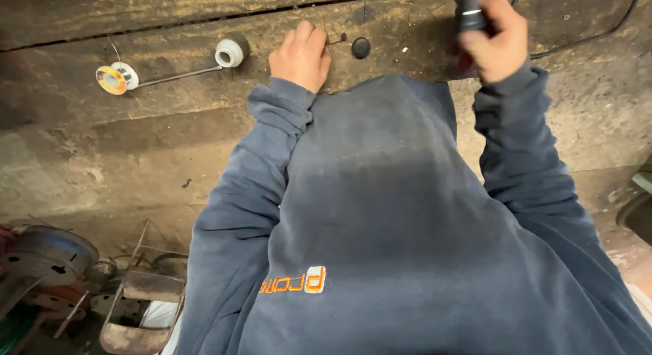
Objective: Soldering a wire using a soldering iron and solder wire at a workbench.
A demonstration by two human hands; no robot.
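Scarred wooden bench [170,90] fills the upper frame; my left hand [301,55] pinches a thin wire [334,41], my right hand [499,39] grips a dark cylindrical tool [470,12], its tip cut off.

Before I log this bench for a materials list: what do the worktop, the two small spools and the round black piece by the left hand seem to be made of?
Worktop: looks like old wood, dull and grimy, with a long plank seam.
Yellow-rimmed spool and white spool: probably plastic, smooth; a thin grey wire, likely metal, runs between them.
Round black piece near the left hand: matte, rubber or plastic; unclear.
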